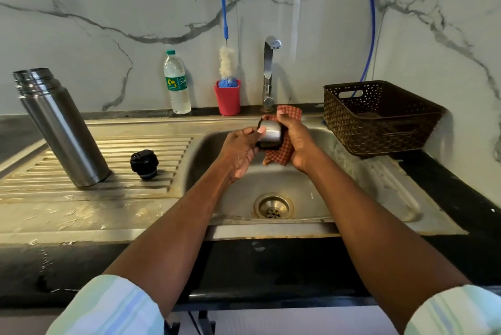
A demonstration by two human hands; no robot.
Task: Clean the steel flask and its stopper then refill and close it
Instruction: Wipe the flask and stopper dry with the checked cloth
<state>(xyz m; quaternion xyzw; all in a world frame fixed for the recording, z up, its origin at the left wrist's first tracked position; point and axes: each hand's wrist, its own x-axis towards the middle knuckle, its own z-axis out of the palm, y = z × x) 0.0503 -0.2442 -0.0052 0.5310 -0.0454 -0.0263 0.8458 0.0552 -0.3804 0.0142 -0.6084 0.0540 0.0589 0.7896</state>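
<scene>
The steel flask [61, 128] stands open on the ribbed drainboard at the left. Its black stopper [144, 164] sits on the ribs just right of it. Over the sink basin, my left hand [241, 151] grips a small steel cup-lid [269, 134], thumb on its side. My right hand [294, 142] holds a red checked cloth [282, 151] wrapped against the lid's right side and underside. Part of the lid is hidden by the cloth and my fingers.
A steel sink [336, 172] with a drain [273, 206] lies below my hands, a tap [269, 74] behind. A plastic water bottle [176, 84], a red cup [227, 100] holding a blue bottle brush [225, 36], and a brown basket [379, 117] stand along the back.
</scene>
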